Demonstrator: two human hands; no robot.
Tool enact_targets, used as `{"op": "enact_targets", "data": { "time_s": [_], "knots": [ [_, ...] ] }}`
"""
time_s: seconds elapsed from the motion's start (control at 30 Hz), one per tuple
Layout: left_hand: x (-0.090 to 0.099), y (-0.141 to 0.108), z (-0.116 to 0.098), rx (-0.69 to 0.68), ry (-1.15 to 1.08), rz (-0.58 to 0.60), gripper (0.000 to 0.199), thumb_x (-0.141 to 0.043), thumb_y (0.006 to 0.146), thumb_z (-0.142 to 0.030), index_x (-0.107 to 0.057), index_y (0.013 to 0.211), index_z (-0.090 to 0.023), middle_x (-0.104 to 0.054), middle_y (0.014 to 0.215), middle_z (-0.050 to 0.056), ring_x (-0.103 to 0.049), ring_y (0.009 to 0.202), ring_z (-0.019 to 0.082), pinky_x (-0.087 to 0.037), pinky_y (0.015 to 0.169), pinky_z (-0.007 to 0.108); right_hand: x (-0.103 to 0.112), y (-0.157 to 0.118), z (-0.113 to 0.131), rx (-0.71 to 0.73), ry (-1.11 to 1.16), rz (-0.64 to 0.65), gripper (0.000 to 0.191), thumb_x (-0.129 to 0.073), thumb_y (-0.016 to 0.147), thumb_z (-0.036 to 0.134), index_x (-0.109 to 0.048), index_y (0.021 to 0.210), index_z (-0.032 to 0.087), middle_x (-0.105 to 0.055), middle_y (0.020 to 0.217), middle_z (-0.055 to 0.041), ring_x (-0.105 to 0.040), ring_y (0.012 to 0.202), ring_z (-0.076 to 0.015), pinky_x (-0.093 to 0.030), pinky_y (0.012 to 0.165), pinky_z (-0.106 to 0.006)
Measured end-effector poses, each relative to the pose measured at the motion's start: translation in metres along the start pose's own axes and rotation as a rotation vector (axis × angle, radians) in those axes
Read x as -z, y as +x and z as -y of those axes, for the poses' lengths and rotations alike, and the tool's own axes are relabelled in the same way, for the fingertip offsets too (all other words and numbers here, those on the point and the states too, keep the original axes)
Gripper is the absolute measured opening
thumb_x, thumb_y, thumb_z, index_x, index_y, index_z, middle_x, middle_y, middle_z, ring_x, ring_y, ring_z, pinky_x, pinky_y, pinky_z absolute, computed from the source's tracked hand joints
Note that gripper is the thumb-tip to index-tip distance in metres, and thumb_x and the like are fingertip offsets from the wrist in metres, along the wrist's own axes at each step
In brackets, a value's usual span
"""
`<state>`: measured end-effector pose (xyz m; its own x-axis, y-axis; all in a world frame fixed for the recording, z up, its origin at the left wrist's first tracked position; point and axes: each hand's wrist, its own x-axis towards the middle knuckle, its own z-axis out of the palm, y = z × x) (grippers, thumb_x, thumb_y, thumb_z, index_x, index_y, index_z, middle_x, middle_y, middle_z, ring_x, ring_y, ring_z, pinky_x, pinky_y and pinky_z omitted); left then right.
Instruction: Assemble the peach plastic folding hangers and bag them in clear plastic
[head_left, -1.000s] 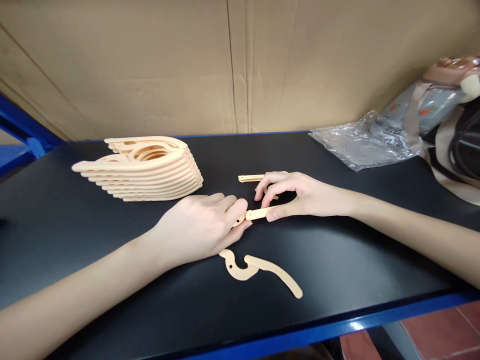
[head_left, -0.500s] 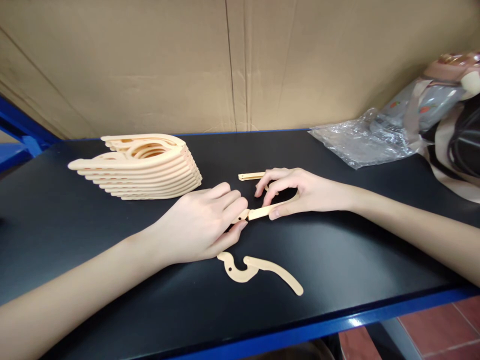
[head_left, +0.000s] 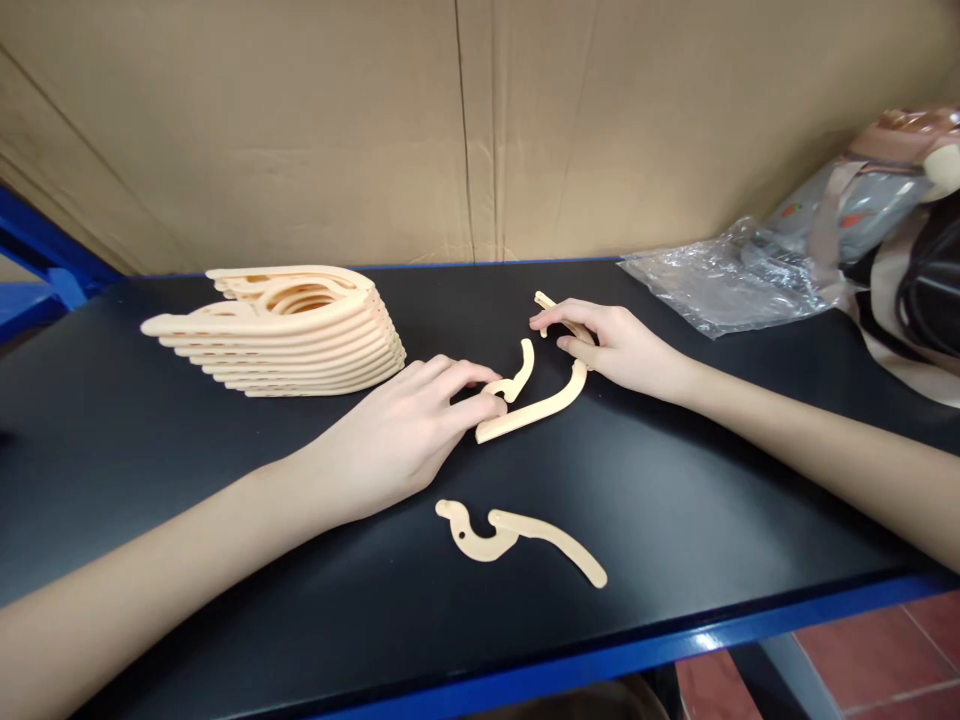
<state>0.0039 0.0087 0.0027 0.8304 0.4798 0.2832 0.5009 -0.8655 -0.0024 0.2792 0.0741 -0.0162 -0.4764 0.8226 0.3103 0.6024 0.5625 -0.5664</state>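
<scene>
My left hand (head_left: pixel 409 425) is closed at the fingertips on a small beige hook-shaped plastic piece (head_left: pixel 521 375); part of it is hidden by the fingers. Just in front of those fingertips lies the end of a long curved beige folding-hanger frame (head_left: pixel 536 408). My right hand (head_left: pixel 619 345) grips this frame near its bend, thumb and fingers closed around the far arm, whose tip shows beyond the index finger. Nearer me, a loose beige hook piece with a curved arm (head_left: pixel 559 535) lies flat on the black tabletop (head_left: pixel 315 610).
A neat stack of beige hangers (head_left: pixel 300 335) stands to the left. At the right are a crumpled clear plastic bag (head_left: pixel 720 280), a bottle with a strap (head_left: pixel 870 205) and a dark object (head_left: pixel 934 270). Cardboard (head_left: pixel 337 130) rises behind the table's blue rear edge.
My right hand has moved away and right, turning the frame. The small hook piece in my left hand now stands apart from the frame's end, its curved arm pointing away from me.
</scene>
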Motion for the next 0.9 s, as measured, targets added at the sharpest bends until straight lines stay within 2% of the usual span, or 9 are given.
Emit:
{"op": "enact_targets", "data": {
  "time_s": [0.1,0.17,0.3,0.43,0.57,0.7,0.77,0.9],
  "knots": [
    [0.003,0.002,-0.001,0.028,-0.131,0.006,0.027,-0.035,0.097,-0.009,-0.059,0.105,-0.017,-0.060,0.123,0.009,-0.055,0.105,0.022,-0.046,0.088,0.036,0.000,0.000,0.003,0.013,-0.020,-0.042,0.031,-0.055,0.084,0.016,-0.068,0.112,0.020,-0.070,0.104,-0.0030,-0.053,0.066,-0.0132,-0.045,0.069,-0.031],
    [0.005,0.003,-0.003,0.059,-0.190,0.005,0.022,-0.036,0.098,-0.015,-0.057,0.102,-0.017,-0.061,0.119,0.008,-0.056,0.101,0.021,-0.046,0.087,0.036,0.000,0.000,0.005,0.047,-0.029,-0.058,0.027,-0.058,0.084,0.019,-0.069,0.109,0.021,-0.069,0.108,-0.0044,-0.059,0.076,-0.0164,-0.046,0.075,-0.032],
    [0.006,0.003,-0.004,0.076,-0.170,-0.006,0.014,-0.050,0.096,-0.031,-0.055,0.093,-0.018,-0.064,0.109,0.007,-0.057,0.091,0.020,-0.045,0.077,0.034,-0.001,-0.001,0.008,0.068,-0.122,-0.118,0.018,-0.061,0.085,0.024,-0.070,0.101,0.022,-0.067,0.103,-0.0065,-0.061,0.090,-0.0221,-0.046,0.081,-0.037],
    [0.006,0.002,-0.002,0.071,-0.160,-0.014,0.011,-0.047,0.096,-0.021,-0.057,0.101,-0.018,-0.066,0.106,0.006,-0.059,0.091,0.020,-0.046,0.075,0.032,-0.003,-0.001,0.009,0.027,-0.260,-0.163,0.014,-0.059,0.089,0.028,-0.070,0.091,0.020,-0.066,0.085,-0.0050,-0.059,0.082,-0.0226,-0.043,0.084,-0.041],
    [0.004,0.001,0.000,0.072,-0.173,-0.010,0.019,-0.044,0.096,-0.014,-0.057,0.110,-0.017,-0.066,0.111,0.008,-0.060,0.100,0.020,-0.050,0.083,0.033,-0.004,-0.003,0.014,0.123,-0.313,-0.159,0.015,-0.057,0.092,0.027,-0.068,0.085,0.018,-0.066,0.077,-0.0027,-0.060,0.077,-0.0202,-0.036,0.099,-0.046],
    [0.002,0.002,-0.002,0.017,-0.142,-0.035,0.024,-0.038,0.098,-0.008,-0.056,0.113,-0.016,-0.060,0.125,0.010,-0.058,0.114,0.019,-0.049,0.094,0.033,-0.004,-0.007,0.021,0.214,-0.289,-0.136,0.017,-0.053,0.094,0.024,-0.067,0.087,0.019,-0.068,0.075,-0.0024,-0.060,0.074,-0.0197,-0.041,0.086,-0.039],
    [0.002,0.004,-0.002,0.035,-0.026,-0.074,0.021,-0.040,0.099,-0.011,-0.058,0.109,-0.015,-0.062,0.120,0.010,-0.060,0.107,0.021,-0.050,0.089,0.034,-0.004,-0.008,0.023,0.268,-0.256,-0.098,0.018,-0.049,0.092,0.018,-0.067,0.089,0.020,-0.070,0.080,-0.0023,-0.062,0.077,-0.0197,-0.041,0.083,-0.037],
    [0.004,0.005,-0.003,0.123,0.191,-0.135,0.019,-0.042,0.101,-0.020,-0.060,0.097,-0.014,-0.065,0.090,0.006,-0.061,0.076,0.020,-0.048,0.064,0.031,-0.003,-0.008,0.024,0.396,-0.208,0.041,0.022,-0.047,0.087,0.011,-0.066,0.093,0.021,-0.071,0.094,-0.0037,-0.063,0.085,-0.0199,-0.042,0.085,-0.038]
  ]
}}
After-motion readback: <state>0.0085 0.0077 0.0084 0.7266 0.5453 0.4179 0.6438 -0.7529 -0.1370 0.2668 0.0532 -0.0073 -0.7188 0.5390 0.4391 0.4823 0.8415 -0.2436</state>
